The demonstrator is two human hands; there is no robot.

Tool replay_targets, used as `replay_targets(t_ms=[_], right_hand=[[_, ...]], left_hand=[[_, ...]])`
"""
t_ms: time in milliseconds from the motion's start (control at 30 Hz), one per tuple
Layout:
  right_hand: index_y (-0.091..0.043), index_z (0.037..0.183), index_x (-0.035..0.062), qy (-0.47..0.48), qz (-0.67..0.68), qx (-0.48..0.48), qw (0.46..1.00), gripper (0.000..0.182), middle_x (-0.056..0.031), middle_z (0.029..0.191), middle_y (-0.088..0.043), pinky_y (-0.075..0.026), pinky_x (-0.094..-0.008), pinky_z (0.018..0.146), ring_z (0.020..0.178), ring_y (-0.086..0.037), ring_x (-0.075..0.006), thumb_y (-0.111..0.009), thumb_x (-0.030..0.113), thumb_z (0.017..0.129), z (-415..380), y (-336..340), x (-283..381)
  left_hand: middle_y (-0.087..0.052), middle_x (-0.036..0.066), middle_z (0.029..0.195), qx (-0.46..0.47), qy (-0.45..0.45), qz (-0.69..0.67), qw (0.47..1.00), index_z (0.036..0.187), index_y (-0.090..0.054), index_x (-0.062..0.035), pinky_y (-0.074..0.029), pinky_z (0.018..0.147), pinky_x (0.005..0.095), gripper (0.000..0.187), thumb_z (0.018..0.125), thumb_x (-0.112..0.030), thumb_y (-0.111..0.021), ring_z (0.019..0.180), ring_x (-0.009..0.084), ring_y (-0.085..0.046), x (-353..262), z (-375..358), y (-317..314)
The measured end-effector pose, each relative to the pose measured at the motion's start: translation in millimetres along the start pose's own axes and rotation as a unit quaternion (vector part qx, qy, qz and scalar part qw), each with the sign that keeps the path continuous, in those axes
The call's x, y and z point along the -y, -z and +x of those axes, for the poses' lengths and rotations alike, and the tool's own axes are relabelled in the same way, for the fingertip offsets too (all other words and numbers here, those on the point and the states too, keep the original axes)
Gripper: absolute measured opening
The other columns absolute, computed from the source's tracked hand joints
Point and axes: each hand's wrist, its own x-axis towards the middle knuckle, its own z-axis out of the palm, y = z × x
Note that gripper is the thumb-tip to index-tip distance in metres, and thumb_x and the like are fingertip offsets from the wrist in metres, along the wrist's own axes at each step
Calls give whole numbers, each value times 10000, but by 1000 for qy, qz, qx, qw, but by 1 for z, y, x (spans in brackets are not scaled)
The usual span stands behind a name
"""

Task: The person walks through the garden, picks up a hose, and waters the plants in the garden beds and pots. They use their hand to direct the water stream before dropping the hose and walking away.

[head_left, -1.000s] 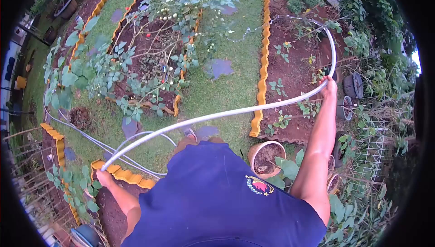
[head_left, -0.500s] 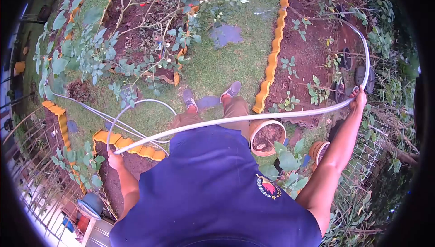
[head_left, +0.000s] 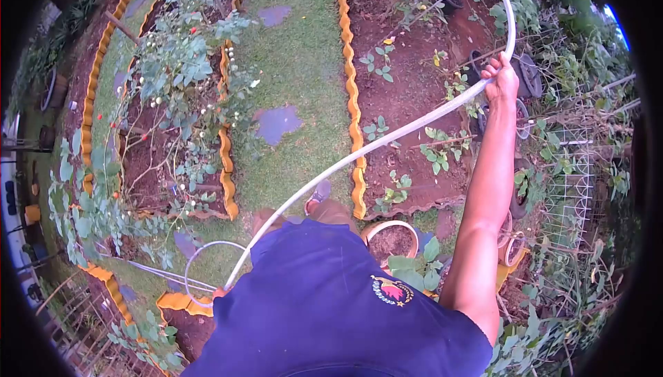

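A pale garden hose runs in a long curve across the front of my body. My right hand is stretched out over the planting bed on the right, its fingers wrapped round the hose. Beyond that hand the hose bends up and away toward the leafy growth at the top right. Low on the left, my left hand grips the hose beside my shirt; the shirt hides most of this hand and its forearm. From there the hose loops and trails left over the grass.
Wavy orange edging borders the right bed, where young plants grow. A grass path with stepping stones lies ahead. Tomato plants fill the left bed. A round pot of soil stands close by my legs. White wire fencing is at right.
My right hand has moved up and forward with the hose, which now slants more steeply. My left hand has come closer to my body. The view has shifted, and only one shoe shows.
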Motion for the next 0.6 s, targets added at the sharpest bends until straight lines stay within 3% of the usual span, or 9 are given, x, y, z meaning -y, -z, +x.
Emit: replay_targets(t_ms=[233, 267, 400, 533, 600], right_hand=[[-433, 998, 70, 46, 78, -2, 996, 125, -23, 683, -419, -334, -281, 439, 494, -367, -105, -493, 178, 985, 82, -88, 52], [-436, 993, 71, 50, 70, -2, 996, 119, -22, 679, -415, -335, -284, 438, 493, -364, -106, -491, 176, 986, 91, -103, 59], [-444, 982, 73, 68, 52, 5, 996, 102, -20, 670, -408, -335, -282, 436, 487, -361, -108, -477, 169, 988, 154, -147, 91], [-404, 978, 81, 76, 15, -4, 997, 116, -6, 663, -382, -317, -260, 429, 480, -336, -100, -447, 186, 1001, 216, -167, 140], [-398, 979, 87, 84, -10, -14, 996, 113, 1, 657, -368, -310, -252, 426, 478, -330, -94, -439, 189, 1005, 234, -174, 170]], left_hand=[[-665, 251, 1001, 141, -124, -82, 979, 976, -694, 7, -511, 846, 450, 521, 793, -481, -668, 1001, 369, -641, -158, 24, -7], [-659, 243, 1040, 126, -109, -122, 978, 1009, -684, 13, -501, 873, 440, 545, 803, -491, -654, 1036, 364, -628, -182, 17, 5], [-641, 207, 1134, 163, -197, -64, 965, 1082, -675, -40, -478, 921, 435, 553, 808, -519, -643, 1093, 346, -604, -312, 40, 53], [-634, 213, 1143, 206, -270, -24, 940, 1125, -662, -48, -467, 937, 443, 544, 814, -494, -633, 1099, 352, -600, -438, 74, 100], [-634, 218, 1137, 184, -306, -35, 933, 1105, -672, -47, -468, 935, 443, 539, 814, -499, -629, 1097, 356, -600, -499, 68, 123]])
